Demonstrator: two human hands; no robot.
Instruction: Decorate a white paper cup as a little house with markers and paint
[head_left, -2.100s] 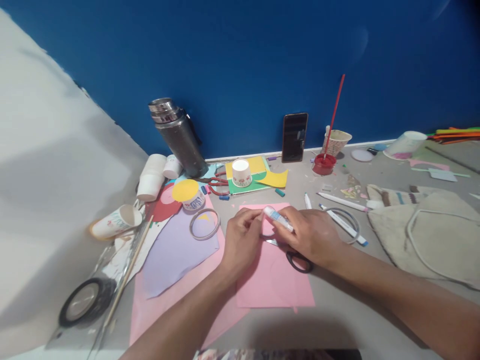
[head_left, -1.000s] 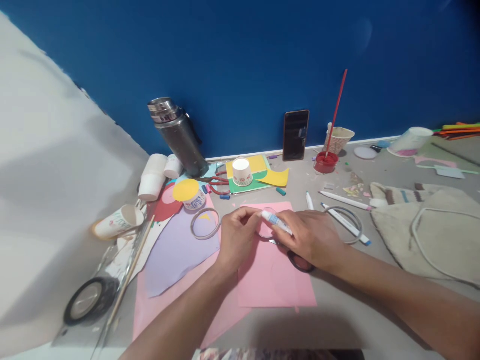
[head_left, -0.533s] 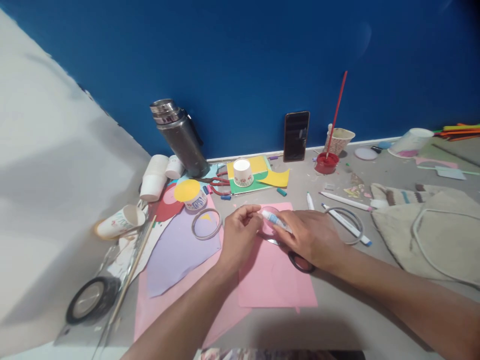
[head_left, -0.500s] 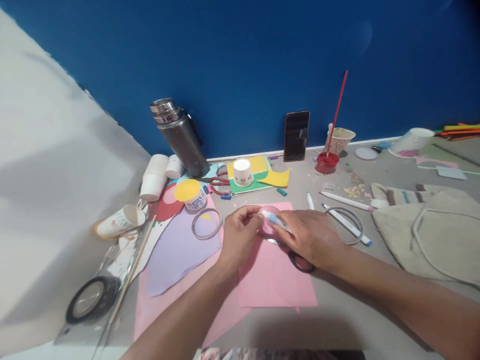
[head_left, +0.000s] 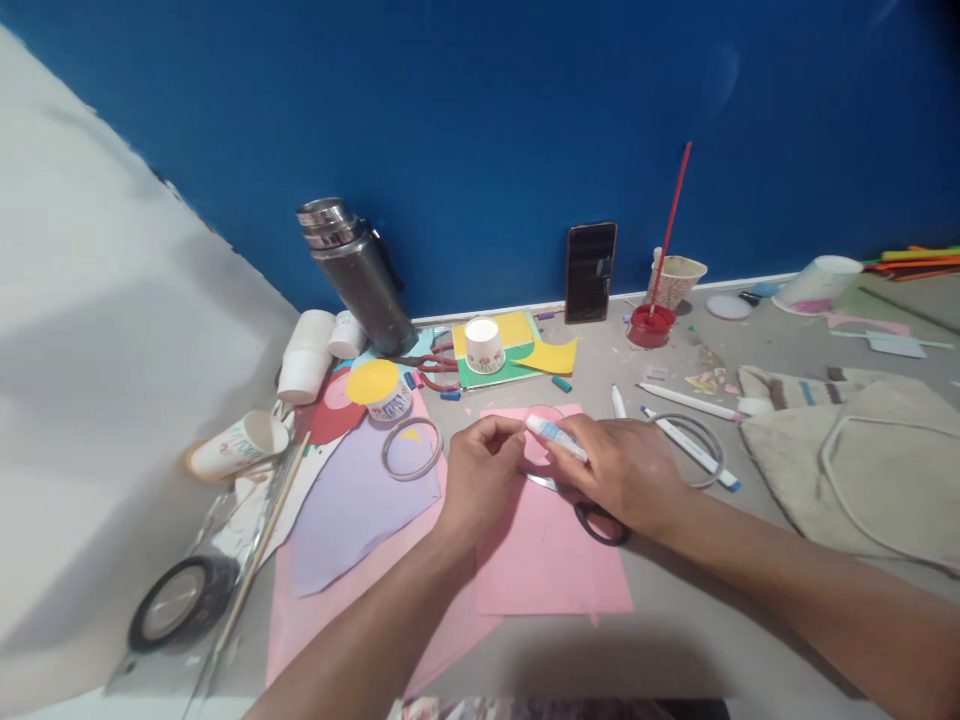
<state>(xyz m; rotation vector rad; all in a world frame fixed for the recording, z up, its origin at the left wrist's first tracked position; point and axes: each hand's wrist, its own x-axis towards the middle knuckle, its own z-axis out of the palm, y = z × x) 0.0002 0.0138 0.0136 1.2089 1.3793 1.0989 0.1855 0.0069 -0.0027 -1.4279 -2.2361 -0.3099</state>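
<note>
My right hand (head_left: pixel 626 465) is closed round a small white glue tube (head_left: pixel 555 437) with a blue label, its tip pointing left. Beneath the tube is a round piece of pink paper (head_left: pixel 541 452), partly covered by my fingers. The fingers of my left hand (head_left: pixel 487 465) pinch together at the left edge of this pink circle. Under both hands lies a pink paper sheet (head_left: pixel 551 575). Scissors with black handles (head_left: pixel 602 524) rest on the sheet, partly hidden by my right hand.
Lilac paper (head_left: pixel 360 510) and a tape ring (head_left: pixel 412 448) lie on the left. Behind stand a steel flask (head_left: pixel 360 280), a small paper cup (head_left: pixel 484 345), a phone (head_left: pixel 590 272) and a red paint pot (head_left: pixel 651 327). Markers (head_left: pixel 694 450) and a cloth bag (head_left: pixel 885 470) are on the right.
The glue tube has shifted slightly right and its tip sits a little farther from my left fingers. More of the pink circle shows now. Otherwise the view is only slightly shifted.
</note>
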